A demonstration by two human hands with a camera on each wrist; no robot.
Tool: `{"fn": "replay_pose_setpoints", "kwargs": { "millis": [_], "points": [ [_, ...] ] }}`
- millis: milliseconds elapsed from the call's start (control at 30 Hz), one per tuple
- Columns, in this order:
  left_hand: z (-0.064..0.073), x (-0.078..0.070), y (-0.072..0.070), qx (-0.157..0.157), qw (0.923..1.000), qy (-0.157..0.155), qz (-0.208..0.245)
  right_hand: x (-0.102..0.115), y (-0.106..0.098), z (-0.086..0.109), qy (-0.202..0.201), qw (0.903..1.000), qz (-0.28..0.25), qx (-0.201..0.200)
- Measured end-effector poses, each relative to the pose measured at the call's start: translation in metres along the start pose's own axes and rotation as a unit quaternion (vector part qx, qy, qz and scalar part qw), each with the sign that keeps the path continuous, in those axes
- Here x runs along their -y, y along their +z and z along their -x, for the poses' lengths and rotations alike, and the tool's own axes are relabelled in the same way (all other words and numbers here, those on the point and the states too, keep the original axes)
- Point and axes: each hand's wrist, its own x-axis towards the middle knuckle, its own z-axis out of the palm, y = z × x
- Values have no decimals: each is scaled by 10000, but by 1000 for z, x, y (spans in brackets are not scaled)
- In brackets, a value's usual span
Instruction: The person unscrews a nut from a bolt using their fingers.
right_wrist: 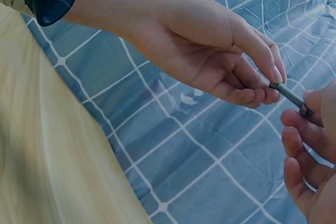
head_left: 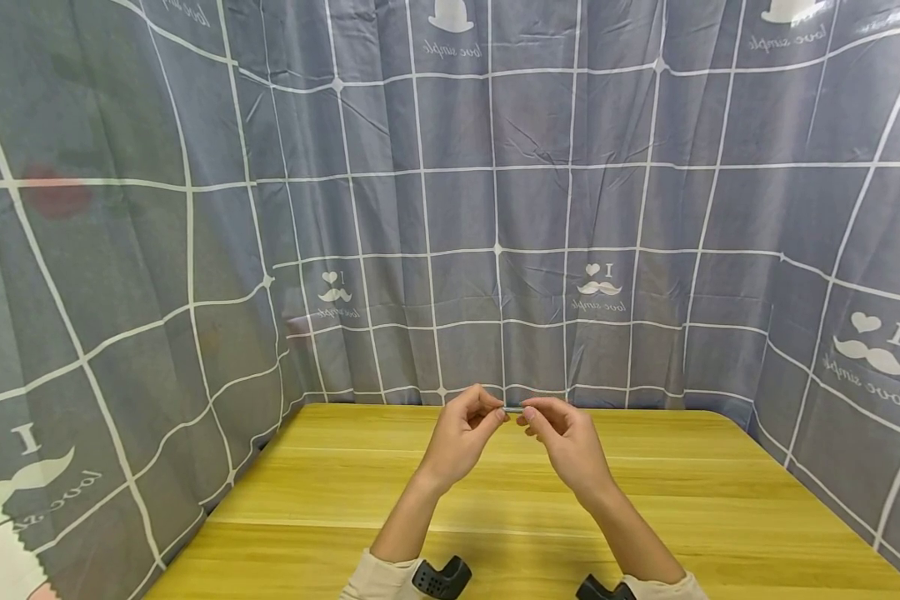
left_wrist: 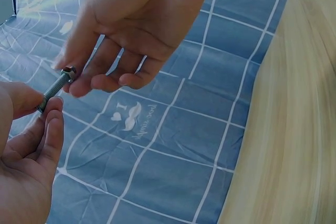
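Observation:
A small metal bolt (left_wrist: 54, 87) with a threaded shank is held between both hands, raised over the table. In the left wrist view my left hand (left_wrist: 26, 150) pinches one end between thumb and fingers, which partly hide that end. A hex nut (left_wrist: 68, 72) sits round the opposite end, between the thumb and index finger of my right hand (left_wrist: 128, 30). The head view has the left hand (head_left: 457, 433) and right hand (head_left: 566, 433) almost meeting, fingertips facing. From the right wrist, the shank (right_wrist: 290, 96) slants between the two pinches.
A yellow wood-grain table (head_left: 510, 500) lies below the hands. A grey-blue curtain (head_left: 532, 208) with white grid lines hangs behind and along both sides. Black wrist devices (head_left: 442, 577) sit by the light sleeves (head_left: 382, 577).

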Motion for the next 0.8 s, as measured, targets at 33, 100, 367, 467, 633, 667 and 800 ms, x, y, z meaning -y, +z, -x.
{"fn": "replay_pose_setpoints", "kwargs": {
  "millis": [33, 100, 367, 467, 633, 667, 800],
  "points": [
    [0, 0, 0, 8, 10000, -11, 13, 0, 0, 0, -39, 10000, 24, -16],
    [0, 1, -1, 39, 10000, -72, 43, 0, 0, 0, -123, 9999, 34, -6],
    [-4, 29, -1, 61, 9996, -254, 51, 0, 2, 0, -107, 9999, 83, 46],
    [-4, 33, 0, 32, 9998, -203, 67, -1, 2, 0, -155, 9998, 123, 11],
    [-3, 37, 0, 30, 9999, -102, 105, -1, 1, 0, -406, 9990, 165, 126],
    [-3, 37, -1, 30, 9999, -80, 113, -1, 1, 0, -390, 9990, 184, 123],
    [-3, 37, -1, 33, 9999, -44, 124, -1, 2, 0, -247, 9995, 159, 81]
  ]
}}
